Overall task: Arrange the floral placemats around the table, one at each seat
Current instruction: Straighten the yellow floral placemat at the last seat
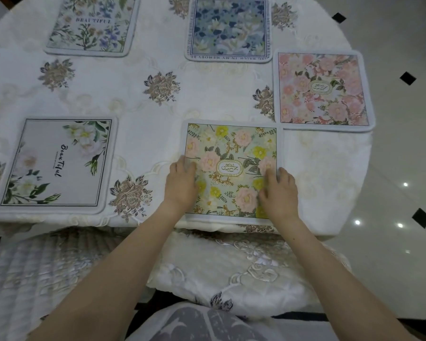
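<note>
A green placemat (231, 148) with pink and yellow flowers and the word GARDEN lies at the table's near edge. My left hand (181, 184) rests flat on its left side and my right hand (278, 190) on its right side, fingers spread, pressing it down. A pink floral placemat (322, 89) lies just beyond it to the right, corner almost touching. A blue floral placemat (229, 28) sits at the far middle. A white placemat with green sprigs (91, 23) sits far left. A grey placemat with white blooms (57, 163) lies near left.
The round table wears a white embroidered cloth (145, 94) with brown flower motifs. Two cushioned chair seats stand below the near edge, one quilted (35, 274) at left, one embroidered (231, 271) in front of me. Glossy tiled floor (399, 143) lies to the right.
</note>
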